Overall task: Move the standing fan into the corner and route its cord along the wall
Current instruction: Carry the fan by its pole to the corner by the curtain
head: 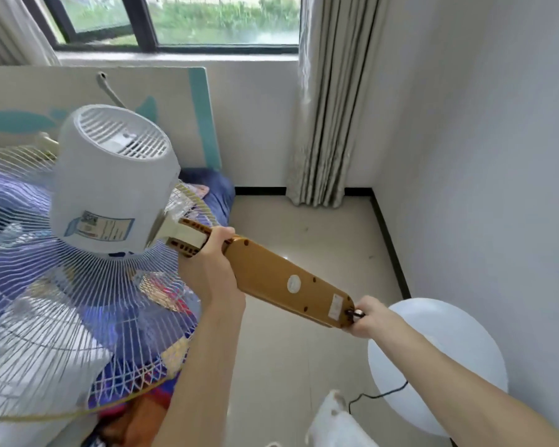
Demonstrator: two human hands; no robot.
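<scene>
A person holds a standing fan (110,253) tilted over, seen from above, near a bare room corner.

The left hand (212,253) has its grip closed around the fan's neck, where the cream joint meets the tan control column (288,280). The right hand (370,317) has its grip closed on the column's lower end, just beside a small dark knob. The fan head, with its white motor housing (113,185) and wire grille (62,317), leans to the left over a bed (217,185) covered in blue cloth. The round white base (439,359) rests on the tiled floor (304,227) at lower right, close to the right wall. A thin black cord (378,395) curls across the floor beside the base. The corner lies ahead, with a striped curtain (329,108) hanging beside it under a window (181,21).
</scene>
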